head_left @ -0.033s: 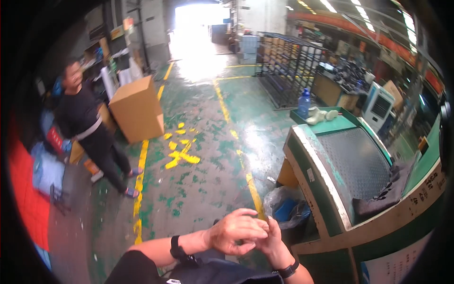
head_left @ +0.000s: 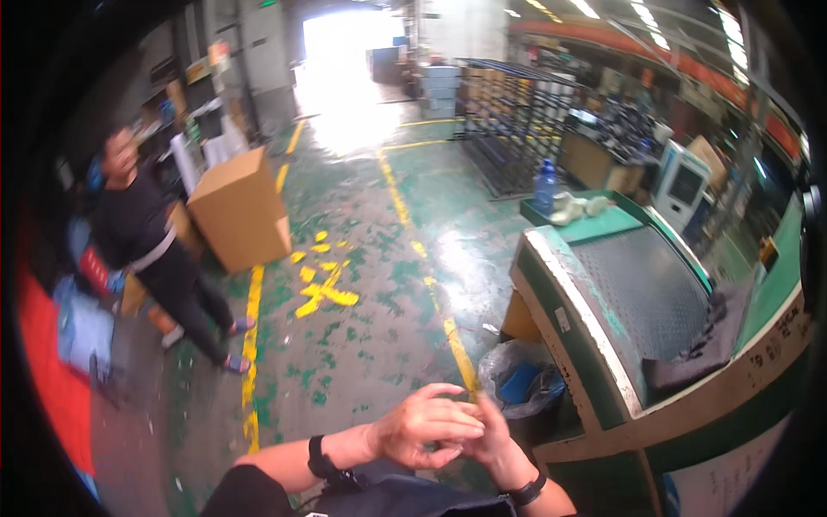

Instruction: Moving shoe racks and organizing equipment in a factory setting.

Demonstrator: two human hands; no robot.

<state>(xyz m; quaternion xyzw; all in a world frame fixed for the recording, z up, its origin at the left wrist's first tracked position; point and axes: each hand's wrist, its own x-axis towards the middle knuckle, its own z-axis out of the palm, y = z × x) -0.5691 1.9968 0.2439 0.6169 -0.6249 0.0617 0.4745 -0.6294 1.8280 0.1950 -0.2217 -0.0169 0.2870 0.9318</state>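
Clear crumpled plastic bag [head_left: 543, 392] with a blue piece [head_left: 519, 383] inside sits just beyond the hands in my view, low beside the machine; I judge that nothing touches it. Nearer to me, the bare left hand [head_left: 428, 426] has its fingers loosely curled, thumb apart from them, reaching across to the bare right hand [head_left: 495, 435]. They overlap, so I cannot tell whether either pinches something small. Black bands ring both wrists.

What has just changed is mainly my viewpoint: against the earlier frame, the room slides a little leftward, with the left side also sinking slightly, which I read as a small turn of the head. The hands keep nearly the same pose, so I judge the handling itself no further along.

Outward on the right, I see the green-and-cream sloped machine [head_left: 564, 284] with its dark textured panel [head_left: 642, 271] and a dark grey cloth [head_left: 728, 332] over its lower edge. A translucent blue plastic bottle [head_left: 544, 188] stands on top, beside pale lumpy items [head_left: 575, 208]. Across the yellow-lined floor [head_left: 388, 276], a large brown cardboard box [head_left: 233, 207] stands near a person in black [head_left: 142, 215], who now appears slightly lower and further left
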